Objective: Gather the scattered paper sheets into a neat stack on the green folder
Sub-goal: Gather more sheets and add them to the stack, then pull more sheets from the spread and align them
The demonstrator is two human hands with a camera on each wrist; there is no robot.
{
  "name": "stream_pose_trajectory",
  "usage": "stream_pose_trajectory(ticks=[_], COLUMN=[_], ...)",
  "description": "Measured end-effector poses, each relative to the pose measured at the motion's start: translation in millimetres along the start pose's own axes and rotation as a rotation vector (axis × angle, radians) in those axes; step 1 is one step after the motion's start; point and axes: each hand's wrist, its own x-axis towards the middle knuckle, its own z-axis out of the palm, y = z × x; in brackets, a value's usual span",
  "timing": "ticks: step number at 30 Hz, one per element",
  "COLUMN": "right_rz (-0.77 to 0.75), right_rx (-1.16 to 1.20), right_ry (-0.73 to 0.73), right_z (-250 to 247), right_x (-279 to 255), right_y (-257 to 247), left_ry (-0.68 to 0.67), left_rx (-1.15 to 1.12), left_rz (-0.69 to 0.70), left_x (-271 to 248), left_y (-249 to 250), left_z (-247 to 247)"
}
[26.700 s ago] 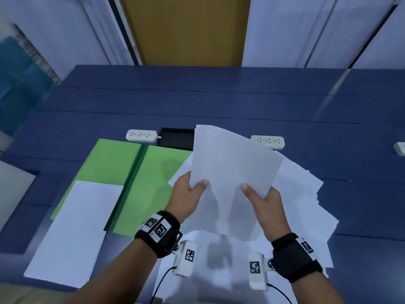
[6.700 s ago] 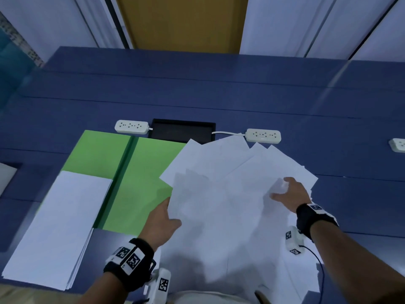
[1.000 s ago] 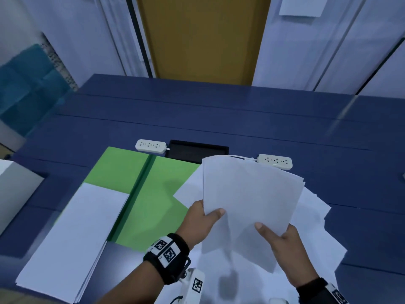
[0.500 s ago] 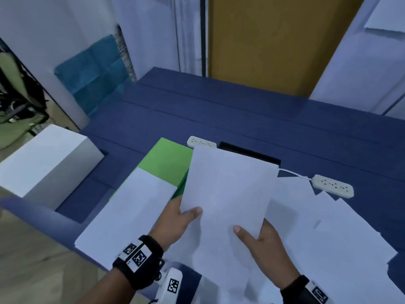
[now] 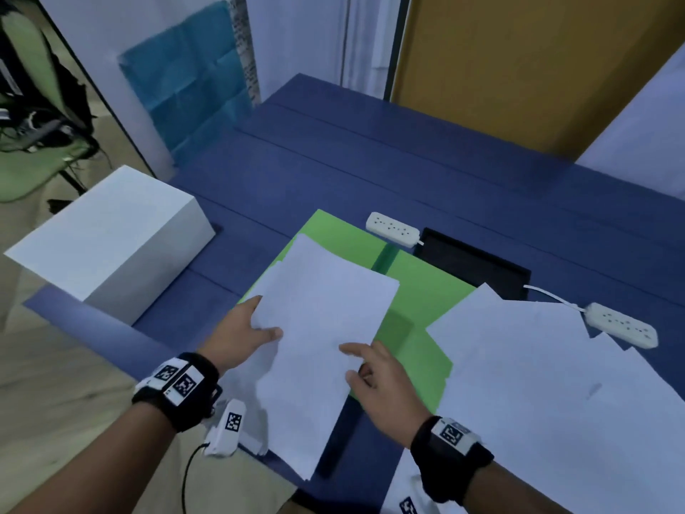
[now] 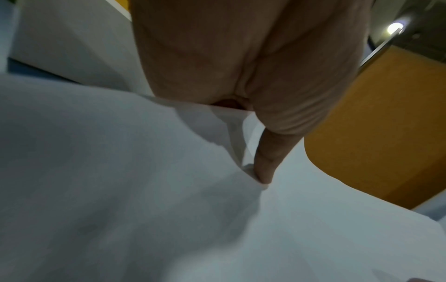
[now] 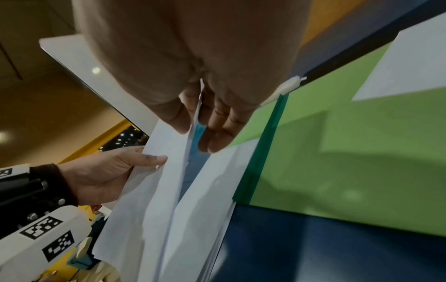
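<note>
Both hands hold a small bunch of white paper sheets [image 5: 318, 328] low over the left half of the open green folder [image 5: 419, 291]. My left hand [image 5: 241, 332] grips their left edge, its thumb [image 6: 263, 167] lying on top. My right hand [image 5: 370, 369] pinches the right edge, and in the right wrist view the sheets' edge [image 7: 193, 122] runs between thumb and fingers. Under them lies the gathered stack [image 7: 205, 209], its near end overhanging the folder. Several scattered sheets [image 5: 537, 383] cover the table to the right.
A white box [image 5: 107, 231] stands at the table's left corner. Two white power strips [image 5: 393, 228] [image 5: 622, 324] and a black recess [image 5: 474, 268] lie behind the folder. The blue table's [image 5: 370, 168] front-left edge runs close to my left wrist.
Both hands carried the sheets left, from above the scattered pile to above the stack on the folder's left half, and lowered them. The head view swung left with them.
</note>
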Motion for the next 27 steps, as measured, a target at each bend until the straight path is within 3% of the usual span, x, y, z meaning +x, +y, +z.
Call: stream_pose_trajectory(ticks=[3, 6, 10, 20, 27], right_rz=[0.102, 0.157, 0.245, 0.298, 0.305], right_rx=[-0.04, -0.123, -0.25, -0.277, -0.231], right_ry=[-0.181, -0.376, -0.495, -0.394, -0.342], right_z=[31, 55, 70, 72, 61], right_x=[24, 41, 57, 61, 55], right_y=[-3, -8, -13, 4, 11], left_ry=[0.08, 0.074, 0.081, 0.247, 0.295], left_rx=[0.136, 0.271, 0.376, 0.396, 0.638], left_rz=[-0.038, -0.098, -0.184, -0.16, -0.198], left_x=[16, 29, 45, 59, 59], left_y=[-29, -47, -68, -81, -69], left_z=[-22, -31, -33, -17, -9])
